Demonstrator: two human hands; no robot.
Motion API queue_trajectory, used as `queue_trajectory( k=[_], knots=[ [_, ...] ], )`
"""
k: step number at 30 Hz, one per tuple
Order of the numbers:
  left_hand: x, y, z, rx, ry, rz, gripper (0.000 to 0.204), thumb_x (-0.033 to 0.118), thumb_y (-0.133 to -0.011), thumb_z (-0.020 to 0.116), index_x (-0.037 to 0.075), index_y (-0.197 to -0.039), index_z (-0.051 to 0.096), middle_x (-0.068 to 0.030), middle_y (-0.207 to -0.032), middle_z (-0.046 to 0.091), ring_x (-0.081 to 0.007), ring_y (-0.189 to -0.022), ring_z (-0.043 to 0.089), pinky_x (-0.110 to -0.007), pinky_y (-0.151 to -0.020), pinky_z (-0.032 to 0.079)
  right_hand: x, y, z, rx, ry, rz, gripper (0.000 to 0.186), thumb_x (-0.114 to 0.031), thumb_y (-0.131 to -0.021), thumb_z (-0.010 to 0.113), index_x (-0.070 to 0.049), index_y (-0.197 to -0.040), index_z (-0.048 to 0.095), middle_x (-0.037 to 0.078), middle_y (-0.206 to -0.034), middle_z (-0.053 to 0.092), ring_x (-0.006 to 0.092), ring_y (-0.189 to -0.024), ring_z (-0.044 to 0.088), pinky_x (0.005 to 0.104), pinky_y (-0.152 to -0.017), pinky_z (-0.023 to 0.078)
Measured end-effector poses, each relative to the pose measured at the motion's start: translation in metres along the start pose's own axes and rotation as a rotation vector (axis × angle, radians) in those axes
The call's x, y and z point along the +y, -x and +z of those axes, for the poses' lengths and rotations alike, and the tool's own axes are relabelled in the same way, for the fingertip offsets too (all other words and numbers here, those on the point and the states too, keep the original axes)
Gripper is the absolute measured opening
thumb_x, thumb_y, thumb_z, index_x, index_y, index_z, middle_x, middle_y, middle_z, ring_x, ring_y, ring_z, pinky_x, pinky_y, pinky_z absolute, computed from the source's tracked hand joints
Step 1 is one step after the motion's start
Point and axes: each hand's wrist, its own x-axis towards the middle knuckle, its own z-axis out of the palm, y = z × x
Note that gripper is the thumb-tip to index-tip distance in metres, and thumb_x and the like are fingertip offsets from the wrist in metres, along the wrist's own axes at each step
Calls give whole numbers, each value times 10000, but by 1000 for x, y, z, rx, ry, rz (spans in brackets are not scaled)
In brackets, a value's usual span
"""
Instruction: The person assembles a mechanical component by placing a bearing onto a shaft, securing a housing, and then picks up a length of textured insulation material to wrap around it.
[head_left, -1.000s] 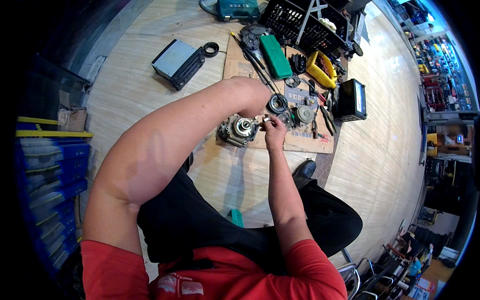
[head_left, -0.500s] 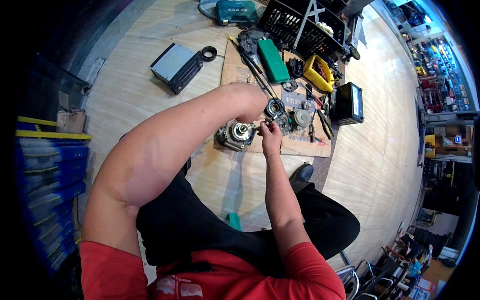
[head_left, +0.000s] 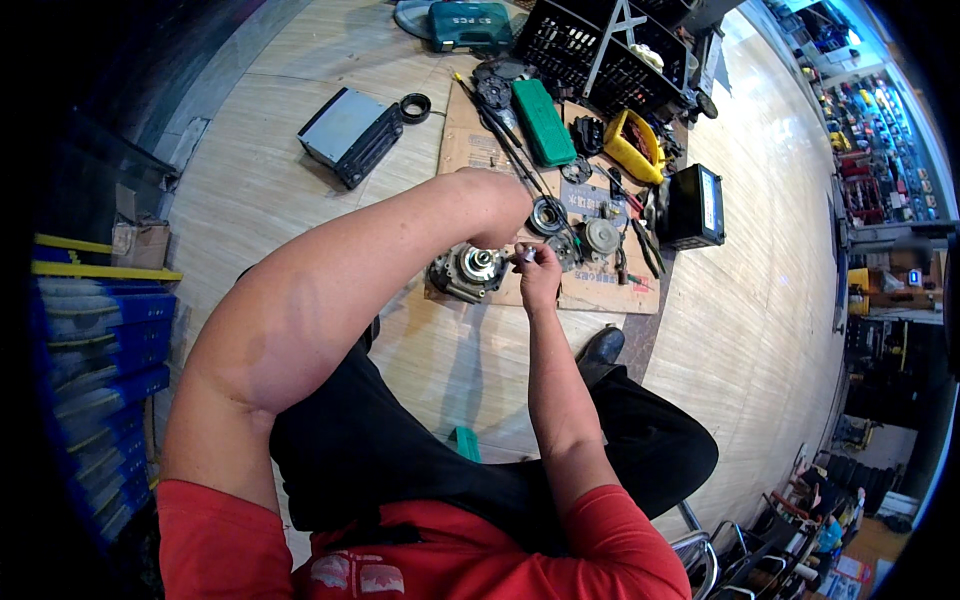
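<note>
A round metal housing with a shiny central hub (head_left: 478, 262), resembling a compressor body, rests on the near edge of a flattened cardboard sheet (head_left: 600, 298). My left hand (head_left: 498, 207) is bent over its far right side, closed, with the fingertips and whatever they grip hidden beneath the hand. Just right of the housing, my right hand (head_left: 541, 276) pinches a small shiny metal piece (head_left: 528, 255). Beyond the hands lie a dark ring-shaped pulley (head_left: 546, 215) and a round grey disc-like part (head_left: 600, 237).
A green case (head_left: 544, 122), a yellow container (head_left: 634, 146) and a black crate (head_left: 560, 50) stand farther off. Pliers (head_left: 648, 246) lie near a black battery (head_left: 695, 207). To the left are a car stereo unit (head_left: 350, 135) and a black ring (head_left: 415, 107).
My right hand has turned slightly, and the small metal piece sits lower and closer to the housing. The left hand stays almost where it was, over the housing.
</note>
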Motion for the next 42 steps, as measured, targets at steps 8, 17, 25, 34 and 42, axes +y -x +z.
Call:
queue_trajectory(
  k=[8,17,25,34,42],
  knots=[
    [4,3,-7,-8,-3,14,285,233,-856,682,49,-1071,708,-134,-1109,688,-285,-1033,659,-416,-856,534,13,-13,-19,30,129,-121,168,-176,-937,640,-64,-1049,696,-54,-743,583,36,-598,446,210,-529,373],
    [-1,1,-1,-21,-5,13,301,252,-866,671,40,-1078,683,-153,-1093,684,-304,-1032,652,-425,-860,526,-11,-21,-22,84,-35,-120,134,-137,-932,624,-19,-869,619,-18,-761,577,55,-703,467,239,-612,384],
    [3,1,-1,-21,-16,5,252,222,-853,676,41,-1021,725,-142,-1067,700,-291,-998,670,-421,-828,542,5,-14,-16,16,794,-26,265,-214,-789,747,26,-889,695,187,-768,688,296,-694,666,387,-646,498],
    [-2,-1,0,-79,10,-14,323,253,-882,650,48,-1130,638,-176,-1075,675,-334,-1022,642,-439,-853,519,29,-14,3,-5,961,-101,277,-241,-787,730,16,-826,635,233,-806,663,414,-790,645,482,-707,507],
    [5,-4,-6,-119,-11,5,429,264,-888,649,61,-1258,565,-193,-1069,668,-357,-1027,633,-452,-864,509,37,-17,-3,-34,949,-235,263,-233,-793,715,15,-828,633,243,-817,656,421,-807,636,496,-725,498]
  ],
)
